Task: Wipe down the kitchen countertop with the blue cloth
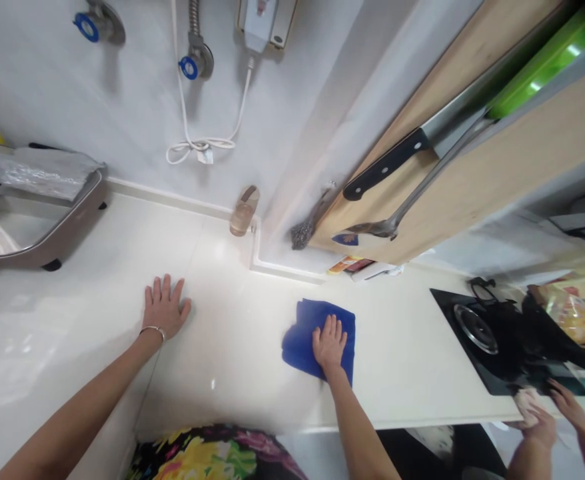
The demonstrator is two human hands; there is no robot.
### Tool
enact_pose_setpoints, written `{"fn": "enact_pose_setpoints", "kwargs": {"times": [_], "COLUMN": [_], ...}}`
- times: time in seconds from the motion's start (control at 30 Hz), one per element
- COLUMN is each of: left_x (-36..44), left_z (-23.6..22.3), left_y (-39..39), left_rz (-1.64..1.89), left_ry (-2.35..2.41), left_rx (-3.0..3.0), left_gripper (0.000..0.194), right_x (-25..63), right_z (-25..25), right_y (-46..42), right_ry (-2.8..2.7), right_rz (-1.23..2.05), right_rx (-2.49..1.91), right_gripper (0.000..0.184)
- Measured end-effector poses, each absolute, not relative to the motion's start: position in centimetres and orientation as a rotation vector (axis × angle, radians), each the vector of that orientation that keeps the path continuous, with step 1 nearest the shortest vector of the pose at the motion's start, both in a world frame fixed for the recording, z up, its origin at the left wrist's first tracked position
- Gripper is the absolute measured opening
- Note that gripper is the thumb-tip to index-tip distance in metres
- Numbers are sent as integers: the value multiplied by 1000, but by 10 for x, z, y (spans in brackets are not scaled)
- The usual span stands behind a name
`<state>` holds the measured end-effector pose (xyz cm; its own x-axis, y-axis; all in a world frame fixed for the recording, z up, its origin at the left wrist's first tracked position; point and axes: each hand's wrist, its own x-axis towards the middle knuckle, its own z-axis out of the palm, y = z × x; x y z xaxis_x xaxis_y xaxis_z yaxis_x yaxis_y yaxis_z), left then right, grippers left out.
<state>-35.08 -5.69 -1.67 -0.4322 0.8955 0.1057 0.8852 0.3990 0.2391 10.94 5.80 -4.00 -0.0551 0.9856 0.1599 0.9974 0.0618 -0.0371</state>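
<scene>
The blue cloth (300,340) lies spread out on the white bench (212,373). The right hand (330,341) rests flat on top, fingers a bit apart, not gripping, probably to keep the cloth flat. The left hand (166,312) is open wide on the bench, holding nothing, maybe to lean on. A small brown jar (244,213) sits by the wall, maybe to be out of the way.

Ahead and right of the left fingers (166,288) stands a small brownish container (243,217); well left of them, a brown-sided tray (75,227). Beyond them hangs a looped white cord (207,143). Ahead of the right fingers (333,325), a black-handled knife (412,148) rests along a wooden board (472,187); well rightward sits a black stove (495,370).
</scene>
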Motion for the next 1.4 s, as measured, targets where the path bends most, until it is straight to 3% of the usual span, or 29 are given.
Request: {"fn": "enact_pose_setpoints", "kwargs": {"times": [0.2, 0.5, 0.77, 0.93, 1.17, 1.4], "left_x": [-354, -353, -245, -200, -249, -331], "left_z": [-18, -22, -18, -25, -26, -3], "left_y": [-55, -55, -38, -45, -49, -34], "left_rz": [384, 505, 788, 727, 591, 182], "left_ry": [2579, 2567, 1944, 1891, 1902, 2014], "left_rx": [1657, 1596, 2173, 2279, 2320, 2135], "left_gripper": [69, 62, 56, 58, 55, 57], "right_x": [26, -63, -38, 17, 115, 129], "right_z": [-34, -36, -25, -37, -63, -67], "right_y": [62, -26, -62, -84, -84, -76], "right_ry": [-2198, -2323, -2352, -2274, -1939, -1770], "right_rz": [-58, 15, 73, 83, -55, -200], "right_rx": [-1948, -1593, -1593, -1584, -1767, -1789], "right_gripper": [67, 63, 58, 53, 48, 44]}}
